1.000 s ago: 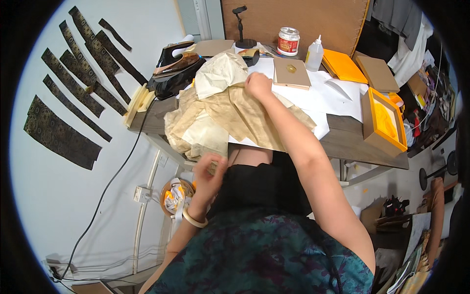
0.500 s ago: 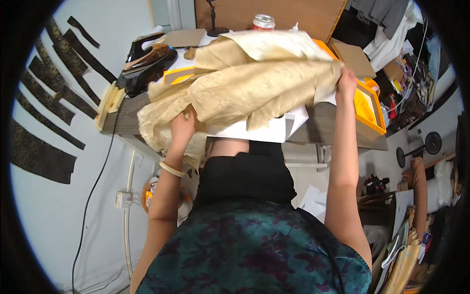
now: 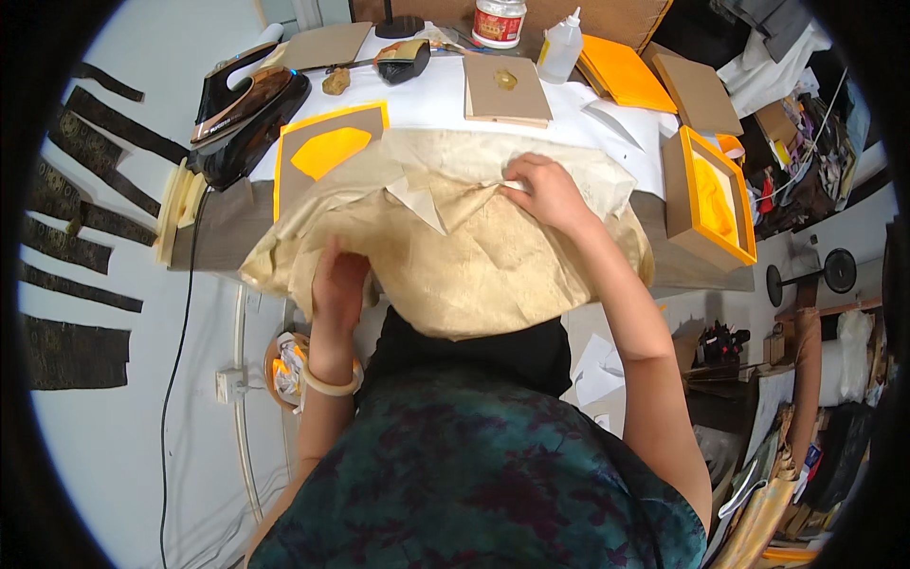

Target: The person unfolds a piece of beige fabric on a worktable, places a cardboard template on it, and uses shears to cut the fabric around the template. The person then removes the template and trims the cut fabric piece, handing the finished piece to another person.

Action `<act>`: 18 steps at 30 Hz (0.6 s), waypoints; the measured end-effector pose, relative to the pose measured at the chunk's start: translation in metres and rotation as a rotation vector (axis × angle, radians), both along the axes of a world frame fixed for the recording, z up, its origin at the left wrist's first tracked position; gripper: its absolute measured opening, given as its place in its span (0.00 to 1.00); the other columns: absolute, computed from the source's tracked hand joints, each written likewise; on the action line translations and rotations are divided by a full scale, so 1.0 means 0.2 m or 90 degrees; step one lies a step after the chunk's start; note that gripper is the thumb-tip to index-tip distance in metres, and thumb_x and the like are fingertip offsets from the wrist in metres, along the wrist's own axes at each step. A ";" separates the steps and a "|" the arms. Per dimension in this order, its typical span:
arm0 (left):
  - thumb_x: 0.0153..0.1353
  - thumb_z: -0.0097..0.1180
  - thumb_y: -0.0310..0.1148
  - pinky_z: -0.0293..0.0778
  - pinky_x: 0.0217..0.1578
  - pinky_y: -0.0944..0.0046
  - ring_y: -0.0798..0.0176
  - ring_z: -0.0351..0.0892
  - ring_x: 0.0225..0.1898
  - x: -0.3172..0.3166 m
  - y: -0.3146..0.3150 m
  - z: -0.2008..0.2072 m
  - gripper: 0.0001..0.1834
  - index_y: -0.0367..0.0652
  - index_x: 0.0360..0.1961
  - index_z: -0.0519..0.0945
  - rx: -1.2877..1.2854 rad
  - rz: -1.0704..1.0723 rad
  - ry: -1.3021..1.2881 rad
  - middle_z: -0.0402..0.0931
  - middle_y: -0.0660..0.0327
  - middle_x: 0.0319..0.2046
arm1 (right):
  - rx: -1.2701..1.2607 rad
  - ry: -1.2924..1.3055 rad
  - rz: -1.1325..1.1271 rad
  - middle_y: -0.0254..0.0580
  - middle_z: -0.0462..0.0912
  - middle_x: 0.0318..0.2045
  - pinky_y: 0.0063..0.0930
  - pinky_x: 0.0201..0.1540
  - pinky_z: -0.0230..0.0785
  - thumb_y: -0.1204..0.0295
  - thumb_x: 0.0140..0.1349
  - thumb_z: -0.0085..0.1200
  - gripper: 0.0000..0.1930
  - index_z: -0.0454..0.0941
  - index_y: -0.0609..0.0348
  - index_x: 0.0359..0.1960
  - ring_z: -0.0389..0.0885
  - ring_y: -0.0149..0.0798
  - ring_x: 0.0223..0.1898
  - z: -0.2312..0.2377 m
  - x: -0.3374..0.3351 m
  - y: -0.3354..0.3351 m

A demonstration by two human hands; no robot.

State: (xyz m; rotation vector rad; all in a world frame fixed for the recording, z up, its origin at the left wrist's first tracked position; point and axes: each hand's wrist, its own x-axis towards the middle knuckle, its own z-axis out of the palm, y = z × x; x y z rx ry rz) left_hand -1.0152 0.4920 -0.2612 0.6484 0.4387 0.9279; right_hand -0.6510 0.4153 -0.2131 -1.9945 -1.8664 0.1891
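One large piece of soft, gold-beige figured cloth with a paler side [image 3: 464,275], loosely folded and crumpled, is laid over the front of a dark wood-grained table [image 3: 227,232], its lower fold hanging past the front edge above the lap. The raised ridge of the cloth is pinched between thumb and fingers of the right hand [image 3: 548,192], near the middle of the upper fold. The left hand [image 3: 339,284], ringed at the wrist by a cream bangle [image 3: 331,383], is set among the folds at the left; it is blurred and partly covered, and whether its fingers are closed on the cloth cannot be told. The material is judged light, limp and readily creased, perhaps a little slippery from its faint sheen; it would best be held by single-layer edges or corners, well apart, as a pinch in mid-fold is likely to gather it. Partly covered behind, at left: one grey-brown panel with orange-yellow border and orange patch [image 3: 330,152]. Beyond: one black-and-copper steam iron [image 3: 232,104], one small stack of grey-brown boards [image 3: 507,100], one translucent squeeze bottle with nozzle [image 3: 561,49]. At right: one open orange-rimmed box [image 3: 684,194], orange material inside.
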 end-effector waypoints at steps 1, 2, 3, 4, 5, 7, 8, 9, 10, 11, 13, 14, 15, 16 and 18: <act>0.78 0.48 0.46 0.68 0.63 0.56 0.59 0.77 0.62 0.01 0.01 0.02 0.25 0.40 0.65 0.76 -0.005 0.033 0.064 0.80 0.60 0.61 | 0.036 -0.003 -0.035 0.44 0.89 0.39 0.37 0.49 0.79 0.65 0.58 0.71 0.14 0.89 0.61 0.41 0.88 0.45 0.42 -0.01 0.00 0.02; 0.78 0.47 0.47 0.68 0.64 0.56 0.59 0.77 0.62 0.01 0.01 0.03 0.25 0.41 0.66 0.75 -0.011 0.065 0.127 0.80 0.60 0.62 | 0.063 0.069 -0.037 0.44 0.90 0.39 0.36 0.49 0.79 0.66 0.59 0.71 0.12 0.89 0.61 0.40 0.88 0.44 0.41 0.00 0.04 0.04; 0.78 0.47 0.48 0.69 0.64 0.56 0.60 0.77 0.63 0.03 0.03 0.06 0.26 0.41 0.66 0.75 -0.018 0.095 0.191 0.79 0.61 0.62 | 0.089 0.140 -0.040 0.44 0.90 0.38 0.36 0.49 0.79 0.67 0.60 0.71 0.11 0.89 0.61 0.39 0.88 0.42 0.40 0.02 0.09 0.05; 0.79 0.46 0.47 0.69 0.63 0.57 0.60 0.77 0.63 0.06 0.04 0.12 0.26 0.41 0.66 0.75 -0.005 0.155 0.181 0.79 0.60 0.62 | 0.115 0.210 -0.043 0.44 0.91 0.37 0.35 0.48 0.79 0.68 0.60 0.71 0.10 0.90 0.61 0.38 0.88 0.40 0.38 0.06 0.15 0.05; 0.79 0.45 0.47 0.70 0.62 0.57 0.59 0.77 0.63 0.10 0.04 0.20 0.26 0.40 0.67 0.74 0.004 0.210 0.174 0.79 0.59 0.62 | 0.103 0.282 -0.050 0.39 0.91 0.35 0.29 0.46 0.77 0.69 0.62 0.70 0.08 0.90 0.61 0.34 0.85 0.30 0.38 0.15 0.24 0.05; 0.79 0.45 0.44 0.70 0.62 0.57 0.59 0.77 0.63 0.12 0.08 0.32 0.25 0.37 0.67 0.74 0.050 0.296 0.138 0.79 0.57 0.62 | 0.239 0.362 -0.102 0.31 0.89 0.33 0.21 0.44 0.74 0.70 0.68 0.65 0.06 0.89 0.60 0.35 0.81 0.23 0.35 0.29 0.47 0.07; 0.79 0.47 0.42 0.70 0.65 0.56 0.59 0.77 0.64 0.09 0.15 0.34 0.25 0.35 0.66 0.74 0.085 0.327 0.106 0.79 0.56 0.62 | 0.373 0.387 -0.194 0.30 0.88 0.31 0.21 0.39 0.73 0.68 0.69 0.64 0.08 0.87 0.60 0.36 0.79 0.23 0.32 0.37 0.56 0.07; 0.78 0.47 0.41 0.68 0.66 0.54 0.57 0.76 0.64 0.05 0.26 0.35 0.25 0.32 0.65 0.74 0.154 0.362 0.119 0.78 0.54 0.63 | 0.346 0.334 -0.386 0.27 0.86 0.29 0.22 0.34 0.70 0.63 0.70 0.64 0.12 0.87 0.60 0.37 0.77 0.23 0.30 0.49 0.70 0.07; 0.78 0.48 0.40 0.67 0.68 0.52 0.56 0.76 0.65 0.02 0.37 0.38 0.25 0.29 0.65 0.74 0.223 0.399 0.130 0.78 0.53 0.63 | 0.496 0.328 -0.354 0.26 0.83 0.28 0.23 0.31 0.68 0.58 0.70 0.63 0.15 0.87 0.59 0.36 0.76 0.22 0.28 0.55 0.83 0.07; 0.78 0.47 0.38 0.66 0.69 0.52 0.54 0.75 0.66 0.06 0.46 0.47 0.25 0.28 0.65 0.73 0.185 0.427 0.089 0.77 0.52 0.64 | 0.517 0.294 -0.383 0.25 0.83 0.26 0.22 0.31 0.67 0.58 0.71 0.62 0.16 0.87 0.59 0.36 0.75 0.21 0.27 0.61 1.00 0.04; 0.77 0.46 0.35 0.65 0.71 0.53 0.52 0.75 0.66 0.08 0.59 0.63 0.23 0.28 0.64 0.74 0.147 0.389 -0.039 0.77 0.50 0.64 | 0.540 0.247 -0.453 0.26 0.81 0.23 0.23 0.30 0.65 0.56 0.71 0.61 0.17 0.85 0.59 0.33 0.73 0.21 0.26 0.72 1.21 -0.06; 0.77 0.47 0.34 0.64 0.72 0.54 0.52 0.75 0.66 0.04 0.68 0.67 0.22 0.29 0.63 0.75 0.147 0.330 -0.111 0.78 0.49 0.63 | 0.531 0.249 -0.493 0.26 0.80 0.22 0.24 0.29 0.65 0.55 0.71 0.61 0.19 0.85 0.59 0.31 0.72 0.22 0.25 0.73 1.28 -0.08; 0.75 0.47 0.33 0.66 0.71 0.52 0.51 0.76 0.65 0.01 0.81 0.68 0.22 0.29 0.62 0.76 0.140 0.311 -0.094 0.78 0.48 0.63 | 0.432 0.209 -0.521 0.28 0.79 0.21 0.26 0.29 0.65 0.51 0.70 0.61 0.23 0.83 0.60 0.27 0.72 0.24 0.25 0.69 1.47 -0.14; 0.74 0.47 0.33 0.67 0.70 0.52 0.51 0.77 0.64 -0.01 0.91 0.66 0.22 0.29 0.61 0.77 0.126 0.317 -0.052 0.78 0.48 0.62 | 0.338 0.204 -0.529 0.29 0.78 0.21 0.28 0.30 0.65 0.49 0.68 0.62 0.25 0.82 0.60 0.25 0.72 0.26 0.24 0.64 1.53 -0.15; 0.73 0.47 0.33 0.69 0.69 0.52 0.50 0.78 0.63 -0.03 1.10 0.62 0.22 0.29 0.61 0.77 0.102 0.342 0.042 0.79 0.47 0.61 | 0.240 0.203 -0.500 0.30 0.78 0.21 0.29 0.29 0.65 0.49 0.68 0.63 0.25 0.82 0.61 0.26 0.72 0.26 0.24 0.43 1.54 -0.10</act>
